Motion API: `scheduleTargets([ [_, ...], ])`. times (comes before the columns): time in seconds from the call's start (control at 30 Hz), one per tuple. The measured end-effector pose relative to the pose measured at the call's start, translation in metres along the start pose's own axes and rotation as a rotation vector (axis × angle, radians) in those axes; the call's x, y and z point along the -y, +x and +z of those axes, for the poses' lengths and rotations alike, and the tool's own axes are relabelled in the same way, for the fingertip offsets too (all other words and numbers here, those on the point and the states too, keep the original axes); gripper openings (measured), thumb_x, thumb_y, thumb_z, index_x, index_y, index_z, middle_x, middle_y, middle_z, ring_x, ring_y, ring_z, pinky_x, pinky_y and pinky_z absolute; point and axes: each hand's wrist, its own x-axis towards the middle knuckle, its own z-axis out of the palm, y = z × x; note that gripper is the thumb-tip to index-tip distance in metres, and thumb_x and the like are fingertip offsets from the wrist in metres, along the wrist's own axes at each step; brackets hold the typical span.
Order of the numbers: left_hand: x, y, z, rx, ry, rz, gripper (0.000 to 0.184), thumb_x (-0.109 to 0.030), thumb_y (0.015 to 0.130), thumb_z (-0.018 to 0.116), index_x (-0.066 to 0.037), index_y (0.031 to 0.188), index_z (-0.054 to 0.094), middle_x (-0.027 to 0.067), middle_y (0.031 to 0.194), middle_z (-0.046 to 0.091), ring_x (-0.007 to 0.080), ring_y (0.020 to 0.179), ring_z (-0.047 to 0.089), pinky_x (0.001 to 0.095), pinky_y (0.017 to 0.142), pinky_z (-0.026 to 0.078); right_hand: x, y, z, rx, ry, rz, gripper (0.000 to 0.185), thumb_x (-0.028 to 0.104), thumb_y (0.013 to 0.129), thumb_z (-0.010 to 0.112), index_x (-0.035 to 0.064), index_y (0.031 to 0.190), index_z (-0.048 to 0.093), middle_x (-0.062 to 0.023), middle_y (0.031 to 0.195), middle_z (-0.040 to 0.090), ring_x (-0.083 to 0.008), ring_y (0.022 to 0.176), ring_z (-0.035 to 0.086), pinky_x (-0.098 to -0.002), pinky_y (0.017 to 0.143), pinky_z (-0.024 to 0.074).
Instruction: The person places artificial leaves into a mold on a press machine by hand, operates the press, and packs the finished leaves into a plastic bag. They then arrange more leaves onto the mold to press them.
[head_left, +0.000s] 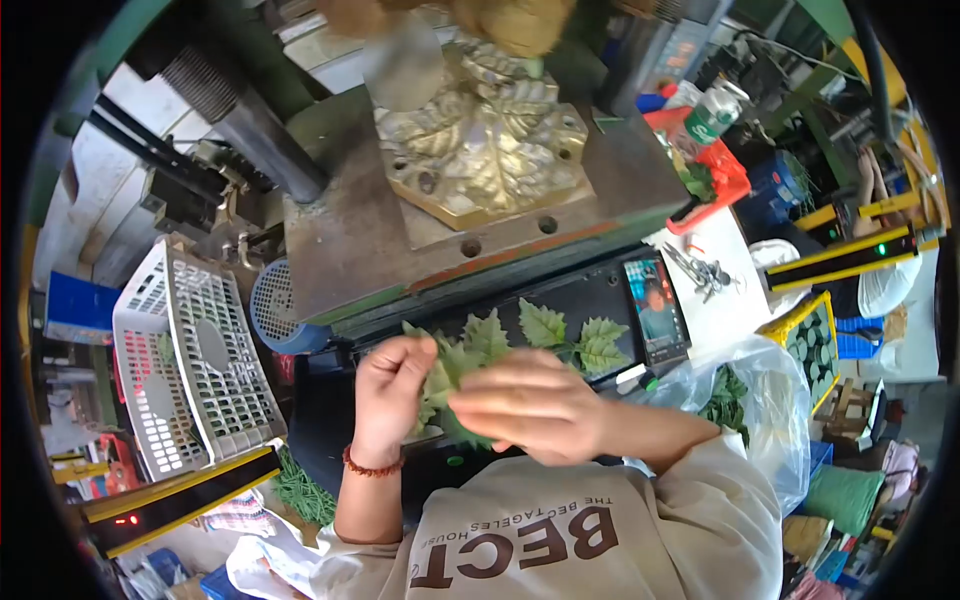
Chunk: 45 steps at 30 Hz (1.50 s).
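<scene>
My left hand (392, 385), with a reddish-brown bead bracelet at the wrist, pinches the edge of a green leaf (450, 372) with jagged edges. My right hand (540, 405) lies across the same foliage from the other side, its fingers held together and bent over it with the thumb below. Part of the leaf is hidden behind the fingers. Just beyond the hands, more jagged green leaves (600, 345) rest on the dark ledge. Above them stands a brass-coloured metal mould (490, 160) with a leaf-vein relief, on a heavy steel block (350, 150).
A phone (655, 310) leans at the right of the ledge. A clear plastic bag (780, 400) holds dark green leaves. A grey plastic basket (195, 360) stands at left, above green stems (303, 487). A red tray (725, 175) sits at right; yellow-black sensor bars (185, 498) flank me.
</scene>
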Motion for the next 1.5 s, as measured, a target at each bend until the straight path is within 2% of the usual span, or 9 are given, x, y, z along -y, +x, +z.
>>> scheduleTargets([
  [0.07,-0.007,0.016,-0.007,-0.278,0.148,0.219,0.018,-0.014,0.091,0.060,-0.001,0.078,0.061,-0.0056,0.062,0.048,0.0028,0.055,0.035,0.0171,0.048,0.029,0.003,0.001,-0.014,0.062,0.448,0.116,0.021,0.008,0.083,0.062,-0.0036,0.100,0.066,-0.0142,0.101,0.067,-0.0233,0.078,0.063,-0.0322,0.071,0.0493],
  [0.17,-0.011,0.023,-0.017,-0.378,-0.018,0.211,0.020,-0.014,0.090,0.062,-0.001,0.075,0.060,-0.0061,0.062,0.048,0.0038,0.056,0.036,0.0178,0.051,0.031,-0.019,0.014,-0.028,-0.069,0.407,0.387,0.020,0.001,0.080,0.066,0.0024,0.099,0.069,-0.0056,0.075,0.065,-0.0156,0.057,0.053,-0.0262,0.055,0.0428],
  [0.23,-0.012,0.025,-0.011,-0.256,0.125,0.385,0.024,-0.015,0.090,0.062,-0.003,0.071,0.057,-0.0063,0.062,0.045,0.0053,0.056,0.036,0.0190,0.051,0.031,-0.021,0.035,-0.044,-0.021,0.277,0.646,0.015,0.006,0.083,0.066,0.0031,0.097,0.070,-0.0050,0.075,0.066,-0.0128,0.059,0.053,-0.0254,0.054,0.0425],
  [0.5,-0.025,0.024,-0.007,-0.101,0.294,0.527,0.025,-0.011,0.090,0.058,-0.002,0.068,0.050,-0.0019,0.060,0.041,0.0111,0.055,0.034,0.0248,0.053,0.034,-0.171,0.168,-0.072,-0.065,-0.307,0.455,0.021,0.018,0.089,0.061,0.0001,0.101,0.063,-0.0056,0.087,0.064,-0.0151,0.071,0.056,-0.0259,0.067,0.0462],
  [0.77,-0.022,0.021,-0.033,-0.049,0.269,0.405,0.024,-0.012,0.091,0.057,-0.002,0.071,0.051,-0.0009,0.062,0.042,0.0119,0.056,0.035,0.0251,0.053,0.034,-0.306,0.199,-0.026,-0.091,0.409,0.537,0.056,0.027,0.086,0.066,-0.0034,0.127,0.043,-0.0139,0.108,0.060,-0.0187,0.093,0.058,-0.0325,0.081,0.0481],
  [0.9,-0.022,0.034,-0.038,-0.082,0.302,0.435,0.022,-0.013,0.092,0.057,-0.002,0.073,0.051,-0.0009,0.061,0.042,0.0118,0.055,0.036,0.0248,0.053,0.034,-0.335,0.181,-0.066,0.035,-0.778,-0.152,0.053,0.028,0.089,0.062,-0.0033,0.127,0.044,-0.0137,0.117,0.057,-0.0189,0.100,0.056,-0.0330,0.084,0.0474],
  [0.93,-0.024,0.038,-0.038,-0.083,0.303,0.440,0.022,-0.013,0.092,0.057,-0.002,0.073,0.051,-0.0009,0.061,0.042,0.0118,0.055,0.036,0.0248,0.053,0.034,-0.335,0.183,-0.066,0.032,-0.779,-0.155,0.053,0.028,0.089,0.062,-0.0033,0.127,0.044,-0.0137,0.117,0.057,-0.0189,0.100,0.056,-0.0330,0.084,0.0474],
  [1.4,-0.032,0.019,-0.034,-0.174,0.101,0.328,0.015,-0.008,0.087,0.059,-0.004,0.074,0.055,-0.0031,0.062,0.046,0.0074,0.056,0.037,0.0214,0.053,0.033,-0.275,0.207,-0.059,0.291,-0.251,0.587,0.036,0.029,0.092,0.057,0.0005,0.113,0.059,-0.0100,0.118,0.057,-0.0186,0.101,0.054,-0.0319,0.095,0.0393],
  [1.5,-0.033,0.023,-0.028,-0.218,0.135,0.393,0.014,-0.007,0.087,0.061,-0.004,0.074,0.056,-0.0033,0.062,0.047,0.0071,0.056,0.037,0.0207,0.053,0.033,-0.255,0.207,-0.056,0.304,-0.095,0.557,0.042,0.031,0.092,0.056,0.0003,0.121,0.055,-0.0118,0.122,0.056,-0.0207,0.107,0.054,-0.0333,0.098,0.0384],
])
